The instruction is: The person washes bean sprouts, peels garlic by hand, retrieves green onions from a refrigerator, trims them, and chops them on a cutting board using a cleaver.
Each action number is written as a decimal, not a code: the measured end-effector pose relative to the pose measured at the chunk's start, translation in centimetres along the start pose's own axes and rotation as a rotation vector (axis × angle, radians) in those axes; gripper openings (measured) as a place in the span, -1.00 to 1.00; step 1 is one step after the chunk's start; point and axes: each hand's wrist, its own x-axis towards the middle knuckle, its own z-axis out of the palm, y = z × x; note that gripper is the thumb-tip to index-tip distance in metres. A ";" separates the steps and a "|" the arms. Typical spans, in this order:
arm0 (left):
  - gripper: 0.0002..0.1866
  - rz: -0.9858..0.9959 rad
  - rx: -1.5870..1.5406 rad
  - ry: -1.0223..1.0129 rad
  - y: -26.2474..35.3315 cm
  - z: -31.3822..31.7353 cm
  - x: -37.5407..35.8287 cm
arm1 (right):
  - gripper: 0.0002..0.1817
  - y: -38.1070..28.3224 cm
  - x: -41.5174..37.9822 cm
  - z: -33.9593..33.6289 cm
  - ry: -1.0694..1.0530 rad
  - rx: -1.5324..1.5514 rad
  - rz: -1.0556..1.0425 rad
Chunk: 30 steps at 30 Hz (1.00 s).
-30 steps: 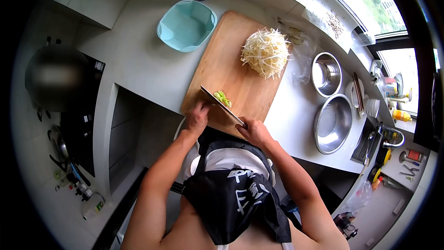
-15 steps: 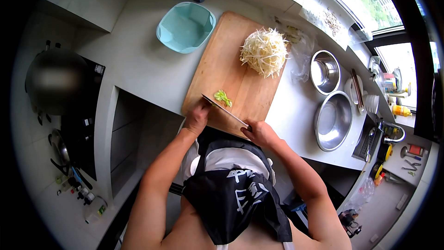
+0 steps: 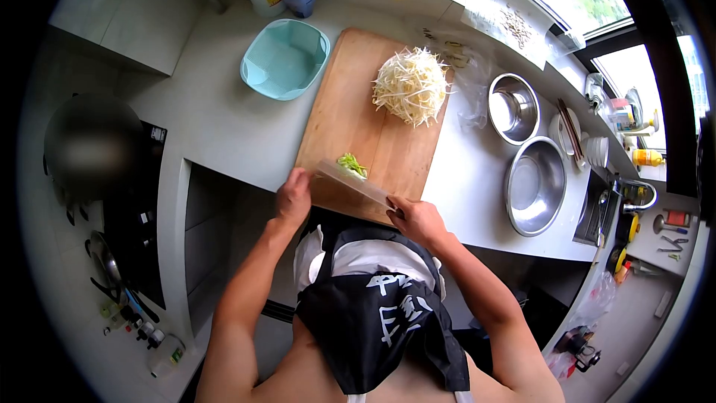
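My right hand [image 3: 414, 218] is closed round the handle of a cleaver [image 3: 353, 184], whose broad blade lies tilted low over the near part of a wooden cutting board [image 3: 347, 104]. Just beyond the blade sits a small heap of cut green vegetable [image 3: 352, 165]. At the board's near left corner is my left hand [image 3: 294, 195], with its fingers bent together; whether they hold anything is too small to tell. A large pile of bean sprouts [image 3: 411, 86] rests on the far right part of the board.
A light blue basin [image 3: 286, 60] stands left of the board. To the right are two metal bowls, a smaller one [image 3: 514, 109] and a larger one [image 3: 536, 186], then a white bowl with chopsticks [image 3: 570, 134]. A covered wok [image 3: 93, 145] is at the far left.
My left hand has moved left, away from the blade and the greens, to the board's edge. The cleaver has turned so that its flat side shows. The camera view has shifted slightly.
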 end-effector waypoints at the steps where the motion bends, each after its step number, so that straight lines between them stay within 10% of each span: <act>1: -0.81 -0.012 -0.023 0.024 0.2 -1.3 0.3 | -0.69 0.1 -0.2 -0.2 0.011 -0.088 -0.038; 6: -0.77 -0.190 -0.193 0.098 0.6 -7.7 3.1 | -0.68 0.9 -0.7 0.0 0.091 -0.206 -0.128; 9: -0.80 -0.592 -0.699 -0.252 3.0 -11.1 5.9 | -0.67 0.7 -0.6 -0.5 0.093 -0.269 -0.175; 13: -0.86 -0.577 -1.075 -0.581 5.1 -10.3 9.0 | -0.64 0.8 -0.4 -0.9 0.108 -0.323 -0.228; 22: -0.80 -0.554 -0.701 -1.192 6.7 1.2 11.2 | -0.67 0.2 0.3 -2.4 0.105 -0.389 -0.279; 30: -0.81 -0.642 -0.701 -0.991 4.7 5.3 11.7 | -0.64 0.7 -0.8 -2.5 0.076 -0.439 -0.269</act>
